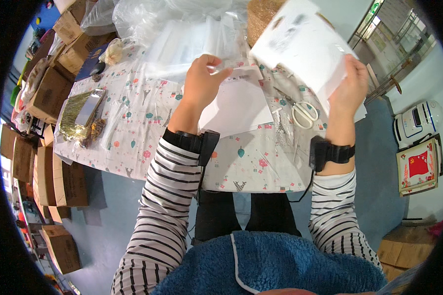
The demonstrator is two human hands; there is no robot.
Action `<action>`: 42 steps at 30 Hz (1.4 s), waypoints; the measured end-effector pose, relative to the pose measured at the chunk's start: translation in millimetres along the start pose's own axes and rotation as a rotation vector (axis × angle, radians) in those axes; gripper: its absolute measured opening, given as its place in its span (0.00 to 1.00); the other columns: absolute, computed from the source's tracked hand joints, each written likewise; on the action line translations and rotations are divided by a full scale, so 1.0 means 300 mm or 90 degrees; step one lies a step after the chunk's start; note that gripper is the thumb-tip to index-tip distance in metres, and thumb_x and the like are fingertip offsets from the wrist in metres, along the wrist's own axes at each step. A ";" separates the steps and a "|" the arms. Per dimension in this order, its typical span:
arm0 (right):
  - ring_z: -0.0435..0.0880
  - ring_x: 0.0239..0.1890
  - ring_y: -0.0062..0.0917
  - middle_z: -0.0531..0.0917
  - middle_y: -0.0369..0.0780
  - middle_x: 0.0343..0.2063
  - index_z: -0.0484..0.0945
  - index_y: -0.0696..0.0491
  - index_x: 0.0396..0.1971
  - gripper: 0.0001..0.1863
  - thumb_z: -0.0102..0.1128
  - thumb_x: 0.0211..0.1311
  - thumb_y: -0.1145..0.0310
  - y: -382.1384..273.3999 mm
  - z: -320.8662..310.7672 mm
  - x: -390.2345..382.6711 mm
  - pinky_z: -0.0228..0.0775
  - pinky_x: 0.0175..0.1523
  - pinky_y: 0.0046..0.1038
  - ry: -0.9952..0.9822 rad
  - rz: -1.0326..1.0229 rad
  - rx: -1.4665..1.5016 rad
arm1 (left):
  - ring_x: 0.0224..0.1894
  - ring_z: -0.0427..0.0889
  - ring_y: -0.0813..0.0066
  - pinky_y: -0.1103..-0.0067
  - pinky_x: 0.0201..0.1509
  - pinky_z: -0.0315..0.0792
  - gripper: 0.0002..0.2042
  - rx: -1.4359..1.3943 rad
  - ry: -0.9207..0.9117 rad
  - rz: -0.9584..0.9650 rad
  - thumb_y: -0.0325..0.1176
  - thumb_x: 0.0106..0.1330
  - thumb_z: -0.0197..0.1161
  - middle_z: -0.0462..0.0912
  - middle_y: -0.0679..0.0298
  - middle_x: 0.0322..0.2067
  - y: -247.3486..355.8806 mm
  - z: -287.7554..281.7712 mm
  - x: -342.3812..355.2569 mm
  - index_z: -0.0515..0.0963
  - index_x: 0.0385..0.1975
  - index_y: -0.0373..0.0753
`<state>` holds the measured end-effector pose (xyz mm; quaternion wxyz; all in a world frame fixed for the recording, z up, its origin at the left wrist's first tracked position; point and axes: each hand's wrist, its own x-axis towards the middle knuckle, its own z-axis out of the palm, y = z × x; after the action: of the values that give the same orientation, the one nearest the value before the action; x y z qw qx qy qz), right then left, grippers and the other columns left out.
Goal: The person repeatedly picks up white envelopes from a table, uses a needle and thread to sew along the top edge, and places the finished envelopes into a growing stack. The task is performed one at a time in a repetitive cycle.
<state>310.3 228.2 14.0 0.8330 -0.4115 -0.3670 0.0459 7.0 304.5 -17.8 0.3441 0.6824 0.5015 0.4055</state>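
My right hand (349,87) grips the lower right edge of a white printed sheet (300,39), which is tilted up over the right side of the table and blurred by motion. Over the middle of the table, my left hand (204,81) has its thumb and fingers apart and nothing visible in it. Beneath and beside that hand lie white papers (238,105) with small print on the upper one. Just beyond it spreads a pile of clear plastic bags (187,44). Scissors with white handles (304,114) lie between the papers and my right hand.
A flower-patterned cloth covers the table (241,172). On its left lie a clear packet of greenish-gold material (79,113) and a dark computer mouse (97,68). Cardboard boxes (49,93) are stacked to the left. A brown wrapped roll (261,19) stands at the back; a white appliance (417,123) is at right.
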 end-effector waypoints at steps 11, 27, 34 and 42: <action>0.84 0.37 0.30 0.84 0.46 0.38 0.79 0.63 0.37 0.09 0.65 0.62 0.74 0.091 -0.351 0.278 0.77 0.44 0.28 0.237 0.071 -0.252 | 0.59 0.68 0.47 0.65 0.59 0.72 0.45 0.419 -0.058 -0.109 0.47 0.41 0.80 0.74 0.43 0.52 -0.048 -0.021 0.003 0.70 0.59 0.25; 0.84 0.39 0.27 0.86 0.41 0.38 0.81 0.57 0.32 0.06 0.66 0.60 0.71 0.093 -0.144 0.153 0.76 0.45 0.28 0.018 -0.218 -0.374 | 0.40 0.82 0.74 0.80 0.43 0.76 0.19 -0.191 0.139 0.032 0.26 0.62 0.68 0.82 0.57 0.39 -0.045 -0.008 0.052 0.69 0.48 0.29; 0.83 0.38 0.24 0.85 0.40 0.38 0.77 0.57 0.31 0.04 0.63 0.63 0.74 0.051 0.010 -0.015 0.75 0.44 0.26 -0.173 -0.186 -0.327 | 0.38 0.79 0.79 0.80 0.41 0.75 0.13 -0.463 0.200 0.164 0.28 0.69 0.62 0.80 0.61 0.38 0.007 -0.015 0.038 0.68 0.47 0.32; 0.82 0.41 0.23 0.85 0.39 0.39 0.78 0.57 0.33 0.04 0.63 0.64 0.73 0.066 0.022 -0.028 0.74 0.48 0.25 -0.210 -0.082 -0.223 | 0.47 0.79 0.73 0.73 0.47 0.77 0.14 -0.562 0.156 0.125 0.30 0.71 0.61 0.78 0.58 0.45 0.048 -0.014 0.013 0.65 0.49 0.34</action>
<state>304.3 242.2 -2.4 0.6790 -0.5124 -0.5257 -0.0053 9.7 304.8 -2.6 0.4994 0.4622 0.2513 0.6883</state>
